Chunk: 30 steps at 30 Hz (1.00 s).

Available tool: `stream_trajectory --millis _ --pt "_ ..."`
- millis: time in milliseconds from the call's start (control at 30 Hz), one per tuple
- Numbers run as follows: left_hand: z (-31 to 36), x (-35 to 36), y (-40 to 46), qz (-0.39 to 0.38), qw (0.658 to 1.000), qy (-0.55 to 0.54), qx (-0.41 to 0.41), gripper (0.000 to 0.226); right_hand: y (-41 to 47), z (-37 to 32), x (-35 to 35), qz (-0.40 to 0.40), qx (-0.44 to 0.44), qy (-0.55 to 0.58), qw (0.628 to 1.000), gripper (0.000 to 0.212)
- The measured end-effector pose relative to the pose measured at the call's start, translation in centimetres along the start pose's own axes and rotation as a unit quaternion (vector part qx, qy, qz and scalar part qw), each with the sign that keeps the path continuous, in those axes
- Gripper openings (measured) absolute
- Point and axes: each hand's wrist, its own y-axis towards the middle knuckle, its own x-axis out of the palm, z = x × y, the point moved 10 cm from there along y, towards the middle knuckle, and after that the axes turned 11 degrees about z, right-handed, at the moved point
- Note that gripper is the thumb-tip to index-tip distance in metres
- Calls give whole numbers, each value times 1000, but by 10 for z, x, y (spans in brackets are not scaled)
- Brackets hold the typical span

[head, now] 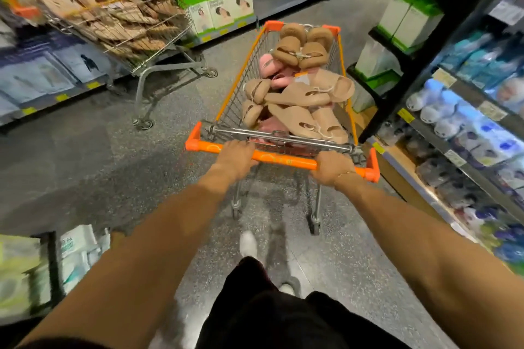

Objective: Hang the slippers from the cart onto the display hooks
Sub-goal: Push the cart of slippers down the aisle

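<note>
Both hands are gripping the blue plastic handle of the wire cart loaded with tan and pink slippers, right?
Not quite: the head view shows the plastic handle is orange, not blue. The left hand and right hand do grip it, and the wire cart holds tan and pink slippers.

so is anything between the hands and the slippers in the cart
Only the cart's own bars: both hands, left and right, grip the orange handle, and a steel rail crosses before the slippers. The basket top is open.
</note>
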Motion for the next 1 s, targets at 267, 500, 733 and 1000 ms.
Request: stream_trajectory --millis 267,500,733,1000 --pt "-87 -18 192 51 998 -7 43 44 187 -2 -54 45 24 4 999 40" --pt "-164 -42 362 42 997 18 63 50 331 -16 -105 33 9 73 997 68" --pt "-224 -61 512 29 995 32 88 48 472 -21 -142 53 -50 52 996 72" --pt "-278 -82 687 16 999 -24 -15 54 657 -22 -189 127 -89 74 985 66"
